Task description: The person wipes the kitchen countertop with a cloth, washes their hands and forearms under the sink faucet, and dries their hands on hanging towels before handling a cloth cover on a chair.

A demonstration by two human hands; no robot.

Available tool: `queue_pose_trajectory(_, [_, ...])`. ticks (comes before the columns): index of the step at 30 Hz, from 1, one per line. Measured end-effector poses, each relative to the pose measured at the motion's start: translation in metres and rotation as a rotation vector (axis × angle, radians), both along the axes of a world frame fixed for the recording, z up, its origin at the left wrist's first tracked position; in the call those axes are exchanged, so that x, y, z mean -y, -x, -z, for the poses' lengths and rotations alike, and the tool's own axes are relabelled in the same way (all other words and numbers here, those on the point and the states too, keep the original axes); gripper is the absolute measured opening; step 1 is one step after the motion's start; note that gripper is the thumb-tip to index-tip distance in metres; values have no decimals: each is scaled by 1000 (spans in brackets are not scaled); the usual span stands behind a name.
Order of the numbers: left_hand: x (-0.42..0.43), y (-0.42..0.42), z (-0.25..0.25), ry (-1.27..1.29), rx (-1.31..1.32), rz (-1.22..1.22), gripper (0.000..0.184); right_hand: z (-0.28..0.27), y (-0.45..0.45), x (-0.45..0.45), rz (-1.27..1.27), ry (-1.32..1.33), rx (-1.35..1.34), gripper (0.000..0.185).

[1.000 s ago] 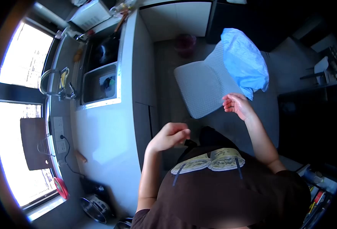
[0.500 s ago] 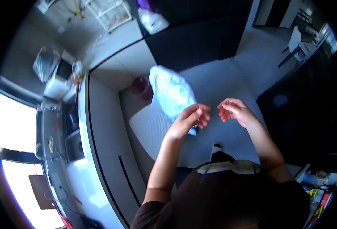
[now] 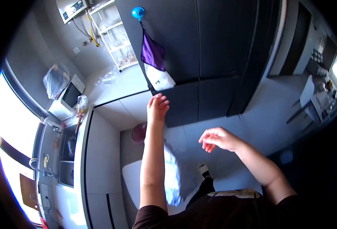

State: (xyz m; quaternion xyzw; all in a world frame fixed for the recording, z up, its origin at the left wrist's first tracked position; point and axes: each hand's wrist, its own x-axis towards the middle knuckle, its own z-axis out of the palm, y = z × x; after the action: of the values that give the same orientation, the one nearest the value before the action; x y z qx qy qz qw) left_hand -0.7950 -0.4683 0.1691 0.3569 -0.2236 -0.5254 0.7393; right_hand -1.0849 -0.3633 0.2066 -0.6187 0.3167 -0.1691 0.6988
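Observation:
My left hand (image 3: 158,108) is raised in front of me with its fingers apart and nothing in it. Just above it in view hangs a purple and white towel (image 3: 153,52), on a blue hook (image 3: 138,13) fixed to a dark cabinet (image 3: 180,42). My right hand (image 3: 216,139) is held over the floor, empty, its fingers loosely curved and parted. Below my left forearm lies a light blue plastic bag (image 3: 172,175), partly hidden by the arm, on a grey mat (image 3: 132,177).
A purple-red bin (image 3: 139,133) stands by the white cabinets. On the left run the counter with the sink (image 3: 66,173) and a microwave (image 3: 70,97). A white rack (image 3: 115,47) stands at the back. At the right are a chair (image 3: 307,91) and a table.
The view has turned up towards the dark cabinet, bringing the hanging towel and hook fully into sight. My left hand has risen and reached forward to near the towel. My hands are farther apart.

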Motion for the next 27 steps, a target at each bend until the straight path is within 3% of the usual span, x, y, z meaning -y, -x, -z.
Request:
queue_pose_trajectory(3, [85, -19, 8, 57, -124, -149, 37, 2, -6, 67, -1, 17, -28, 19])
queue_pose_trajectory(5, [157, -44, 18, 81, -248, -196, 61, 2, -9, 108, -5, 34, -45, 19])
queue_pose_trajectory(8, [184, -46, -30, -93, -96, -283, 87, -14, -18, 149, -30, 50, -4, 20])
queue_pose_trajectory(9, [195, -44, -30, -119, -140, -350, 82, -21, -16, 159, -26, 53, 5, 20])
queue_pose_trajectory(11, [214, -67, -28, -57, 212, -168, 63, -32, -34, 198, -112, 87, 59, 20])
queue_pose_trajectory(12, [212, -55, -36, -82, 138, -285, 37, -35, -32, 203, -124, 100, 80, 20])
queue_pose_trajectory(13, [184, -39, -64, 74, 264, -222, 27, -41, -39, 214, -151, 108, 89, 20])
queue_pose_trajectory(17, [140, -24, -110, 441, 515, -95, 29, -104, -71, 287, -209, 409, 474, 20])
queue_pose_trajectory(19, [126, -4, -131, 327, 13, -153, 29, -149, -100, 326, -176, 464, 696, 21])
queue_pose_trajectory(21, [126, 79, -197, 100, 1361, -710, 31, -196, -135, 356, -123, 398, 946, 24])
queue_pose_trajectory(23, [162, 86, -167, 190, 1564, -897, 36, -238, -176, 383, -134, 293, 1149, 24])
queue_pose_trajectory(24, [177, 98, -168, 183, 1573, -902, 36, -256, -196, 394, -75, 316, 1185, 23])
queue_pose_trajectory(27, [196, 130, -180, 90, 444, -547, 60, -291, -243, 410, -26, 216, 1336, 18])
